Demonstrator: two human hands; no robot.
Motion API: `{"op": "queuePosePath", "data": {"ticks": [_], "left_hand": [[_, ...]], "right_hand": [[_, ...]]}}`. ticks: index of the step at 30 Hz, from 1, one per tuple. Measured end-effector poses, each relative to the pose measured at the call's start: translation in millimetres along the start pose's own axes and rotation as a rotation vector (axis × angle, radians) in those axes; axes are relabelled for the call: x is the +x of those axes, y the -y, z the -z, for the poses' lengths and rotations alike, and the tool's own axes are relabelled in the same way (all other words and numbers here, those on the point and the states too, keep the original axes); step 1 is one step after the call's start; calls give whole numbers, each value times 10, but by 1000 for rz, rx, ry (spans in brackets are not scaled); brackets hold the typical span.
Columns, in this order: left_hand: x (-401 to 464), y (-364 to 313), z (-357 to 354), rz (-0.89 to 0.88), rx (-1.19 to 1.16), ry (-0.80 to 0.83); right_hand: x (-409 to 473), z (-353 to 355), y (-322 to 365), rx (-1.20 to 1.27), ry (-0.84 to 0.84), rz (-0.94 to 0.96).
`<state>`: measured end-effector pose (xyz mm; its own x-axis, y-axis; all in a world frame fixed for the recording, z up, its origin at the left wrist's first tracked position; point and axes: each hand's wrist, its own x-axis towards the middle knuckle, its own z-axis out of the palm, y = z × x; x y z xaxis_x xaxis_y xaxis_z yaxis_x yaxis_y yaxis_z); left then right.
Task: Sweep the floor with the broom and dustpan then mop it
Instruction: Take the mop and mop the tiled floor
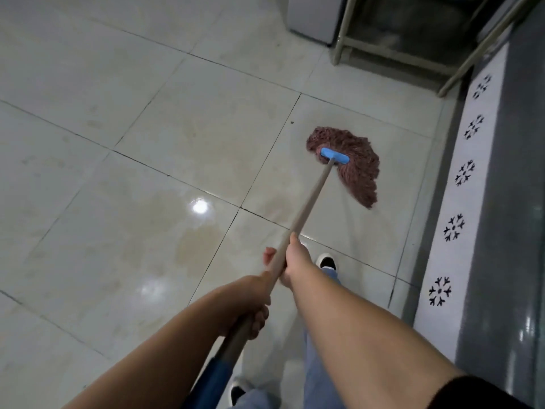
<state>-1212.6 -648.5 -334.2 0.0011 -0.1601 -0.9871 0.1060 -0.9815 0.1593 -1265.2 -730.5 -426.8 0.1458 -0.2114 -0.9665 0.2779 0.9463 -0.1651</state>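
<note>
Reddish-brown mop (351, 160) strands fan on tile; both hands' grip clamps its handle (309, 202).

Mop handle (306, 208), pale, is gripped by both hands: right hand (296, 258) farther along, left hand (250, 305) nearer. Mop head (354, 160), reddish-brown strands under a blue clamp (334, 156), is spread flat on the glossy tiled floor (118, 143). A white patterned strip (460, 202) is seen at right; a metal frame (383, 45) at far right.
</note>
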Motion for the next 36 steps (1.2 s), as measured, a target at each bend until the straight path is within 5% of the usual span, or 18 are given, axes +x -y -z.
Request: {"op": "queuePosePath", "data": {"ticks": [4, 11, 18, 25, 36], "left_hand": [[302, -1232, -229, 0, 5, -5], [836, -3277, -564, -34, -34, 6], [1226, -4216, -760, -58, -17, 12], [1233, -3411, -409, 45, -7, -24], [397, -578, 663, 100, 7, -16]], "right_hand": [[337, -203, 1196, 32, -5, -23], [927, -620, 3167, -153, -97, 254], [1191, -779, 4157, -108, -155, 224], [1164, -796, 3311, -261, -186, 210], [336, -834, 336, -386, -164, 128]]}}
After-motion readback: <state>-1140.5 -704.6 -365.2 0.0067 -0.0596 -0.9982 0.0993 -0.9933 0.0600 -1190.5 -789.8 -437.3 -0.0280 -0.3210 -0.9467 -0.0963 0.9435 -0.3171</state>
